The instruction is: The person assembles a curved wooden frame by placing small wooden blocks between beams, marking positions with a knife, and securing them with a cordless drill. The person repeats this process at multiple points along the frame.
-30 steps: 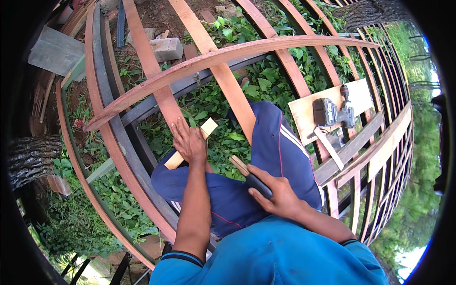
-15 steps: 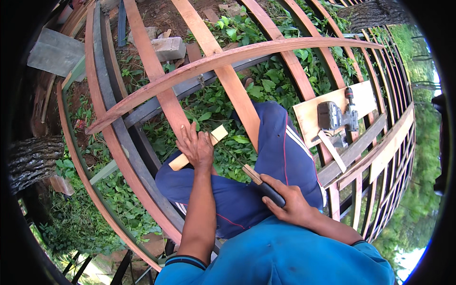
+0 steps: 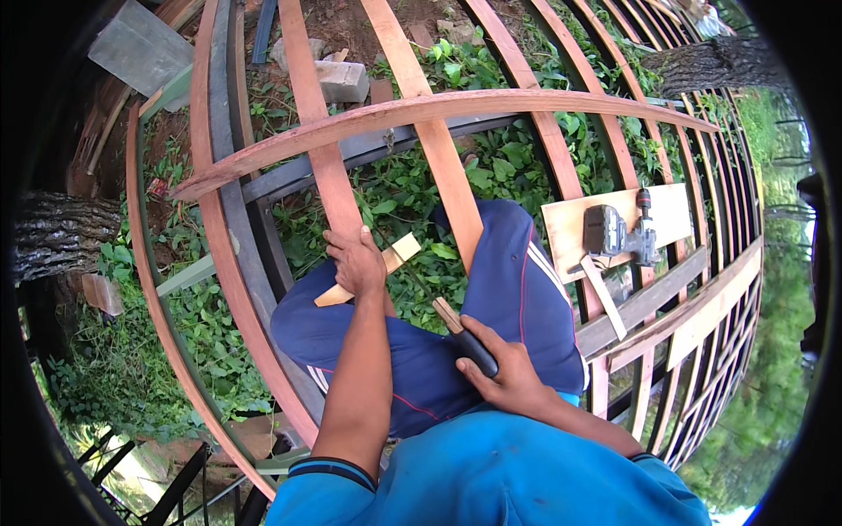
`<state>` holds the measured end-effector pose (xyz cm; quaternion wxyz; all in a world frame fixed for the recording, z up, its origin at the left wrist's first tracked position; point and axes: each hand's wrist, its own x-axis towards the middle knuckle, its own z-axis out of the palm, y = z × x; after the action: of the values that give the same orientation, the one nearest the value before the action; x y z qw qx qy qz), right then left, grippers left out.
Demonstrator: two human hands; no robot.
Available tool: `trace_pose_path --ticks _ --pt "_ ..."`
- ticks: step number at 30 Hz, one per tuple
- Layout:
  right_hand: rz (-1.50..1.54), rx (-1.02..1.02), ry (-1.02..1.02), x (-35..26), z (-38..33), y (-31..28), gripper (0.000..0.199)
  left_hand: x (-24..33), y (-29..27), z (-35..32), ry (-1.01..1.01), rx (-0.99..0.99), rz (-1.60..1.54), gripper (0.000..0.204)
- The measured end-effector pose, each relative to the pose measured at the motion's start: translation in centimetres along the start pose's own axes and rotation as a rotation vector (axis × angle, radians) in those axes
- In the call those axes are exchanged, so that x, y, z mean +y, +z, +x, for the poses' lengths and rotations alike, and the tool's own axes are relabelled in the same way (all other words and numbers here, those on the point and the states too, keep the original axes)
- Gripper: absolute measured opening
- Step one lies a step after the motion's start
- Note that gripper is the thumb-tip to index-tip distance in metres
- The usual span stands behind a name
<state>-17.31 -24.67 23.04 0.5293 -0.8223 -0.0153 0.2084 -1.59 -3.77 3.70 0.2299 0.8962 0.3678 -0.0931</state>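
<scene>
My left hand (image 3: pixel 358 263) is closed over a short pale wood strip (image 3: pixel 335 295), its fingers curled at the end of a reddish slat (image 3: pixel 330 180). The strip lies crosswise, its far end sticking out past my hand. In my right hand (image 3: pixel 509 373) is the dark grip of a handsaw (image 3: pixel 476 348), with a wooden piece at the front of the grip. The saw's thin blade (image 3: pixel 416 278), seen nearly edge-on, runs forward across the strip close to my left fingers. My bent knees in blue trousers lie on both sides.
A cordless drill (image 3: pixel 621 233) rests on a pale board (image 3: pixel 566 219) at the right, near a small wood strip (image 3: pixel 603 296). A long curved-looking batten (image 3: pixel 377 117) crosses the slats ahead. Green plants show below; a tree trunk (image 3: pixel 66 235) stands left.
My left fingers, stretched flat before, are now curled in. My right hand and the saw have shifted slightly left and forward, while the whole view has turned a little.
</scene>
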Motion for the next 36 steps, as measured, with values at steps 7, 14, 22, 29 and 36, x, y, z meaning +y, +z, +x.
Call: trace_pose_path --ticks 7,14,22,29,36 --pt "-0.095 -0.167 0.209 -7.5 -1.8 -3.1 0.069 -0.3 1.2 0.4 0.044 0.174 0.126 0.076" --pt "-0.037 -0.086 0.109 -3.2 4.0 -1.4 0.059 -1.0 1.8 0.7 0.03 0.115 0.116 0.073" --pt "-0.096 -0.016 -0.017 1.0 4.9 2.2 0.064 -0.5 1.4 0.5 0.045 0.171 0.095 0.073" --pt "-0.132 -0.124 0.16 -10.4 2.2 -5.0 0.06 -0.5 1.6 0.7 0.013 0.145 0.092 0.071" --pt "-0.084 -0.058 -0.008 1.0 4.7 1.7 0.063 -0.5 1.7 0.7 -0.01 0.142 0.098 0.073"
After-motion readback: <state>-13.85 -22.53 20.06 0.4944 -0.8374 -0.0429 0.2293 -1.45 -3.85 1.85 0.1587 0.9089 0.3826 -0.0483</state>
